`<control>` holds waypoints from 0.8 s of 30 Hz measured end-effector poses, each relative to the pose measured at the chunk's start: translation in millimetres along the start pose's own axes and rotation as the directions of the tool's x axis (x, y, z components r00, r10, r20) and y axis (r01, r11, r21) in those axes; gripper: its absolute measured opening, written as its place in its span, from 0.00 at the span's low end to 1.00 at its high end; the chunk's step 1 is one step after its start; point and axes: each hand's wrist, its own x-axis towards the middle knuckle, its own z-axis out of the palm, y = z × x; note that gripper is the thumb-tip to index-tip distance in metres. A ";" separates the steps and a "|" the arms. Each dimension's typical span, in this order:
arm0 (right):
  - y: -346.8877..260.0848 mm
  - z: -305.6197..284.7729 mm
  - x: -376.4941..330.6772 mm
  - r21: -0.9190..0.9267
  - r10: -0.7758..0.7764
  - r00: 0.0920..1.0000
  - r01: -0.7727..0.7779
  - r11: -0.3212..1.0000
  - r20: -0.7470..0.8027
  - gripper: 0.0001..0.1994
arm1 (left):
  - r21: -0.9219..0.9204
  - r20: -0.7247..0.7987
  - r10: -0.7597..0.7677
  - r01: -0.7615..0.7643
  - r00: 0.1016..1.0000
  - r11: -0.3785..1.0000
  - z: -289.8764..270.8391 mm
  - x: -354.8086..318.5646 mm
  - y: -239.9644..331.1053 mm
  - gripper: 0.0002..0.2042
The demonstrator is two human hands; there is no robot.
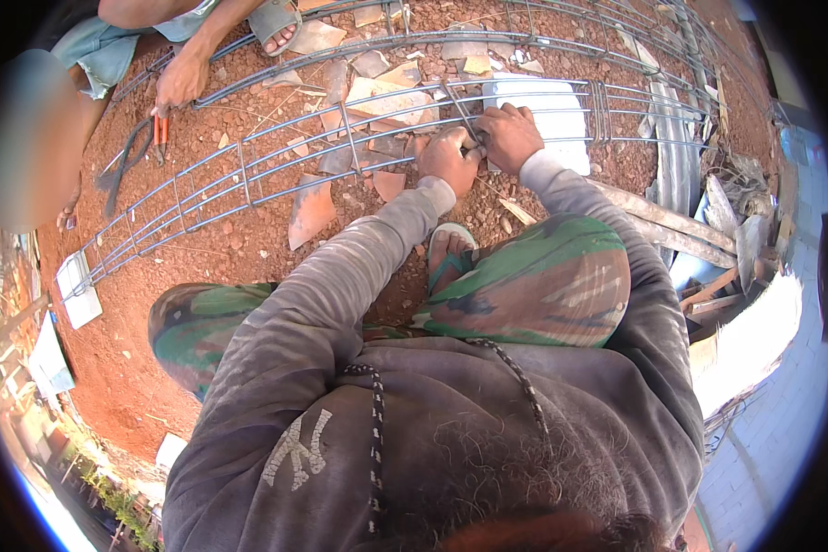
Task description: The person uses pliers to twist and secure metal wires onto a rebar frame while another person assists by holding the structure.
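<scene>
Left hand [449, 158] and right hand [511, 138] side by side, fingers curled, at a stirrup [457, 110] of the rebar cage [350, 133] ahead; whether either is clamped on it cannot be confirmed. Sweatshirt [488, 405] bears pale emblem [297, 451].

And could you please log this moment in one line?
left hand: at rebar stirrup | right hand: at rebar stirrup | co-worker's hand: at orange-handled tool
</scene>
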 end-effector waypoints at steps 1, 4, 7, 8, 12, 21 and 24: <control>-3.5 -3.3 0.3 -0.025 0.040 0.998 -0.039 0.999 0.043 0.12 | -0.001 0.043 -0.048 0.048 0.998 0.999 -2.6 1.3 0.8 0.11; -1.2 -7.8 0.2 -0.070 0.124 0.980 -0.115 0.991 0.157 0.16 | 0.024 0.063 -0.074 0.073 0.995 0.997 -5.5 1.3 6.0 0.10; -3.5 -15.6 4.9 -0.139 0.062 0.989 -0.043 0.989 0.133 0.13 | -0.061 0.100 -0.089 0.095 0.991 0.994 -5.8 7.9 1.5 0.11; -5.9 -17.8 7.3 -0.135 0.056 0.989 -0.038 0.990 0.137 0.13 | -0.059 0.098 -0.096 0.102 0.991 0.993 -5.1 6.8 -0.2 0.11; -8.0 -28.3 18.4 -0.184 0.055 0.955 0.000 0.983 0.291 0.13 | 0.005 0.097 -0.086 0.086 0.992 0.996 -3.1 8.0 2.7 0.10; 0.4 -1.1 4.3 -0.176 0.096 0.974 -0.060 0.983 0.204 0.11 | -0.052 0.026 0.005 -0.003 1.000 0.999 4.6 7.4 -5.9 0.12; 0.2 11.0 -21.1 0.117 0.026 1.000 -0.025 0.993 -0.005 0.13 | -0.060 0.013 0.033 -0.033 0.999 0.998 5.5 7.0 -8.5 0.10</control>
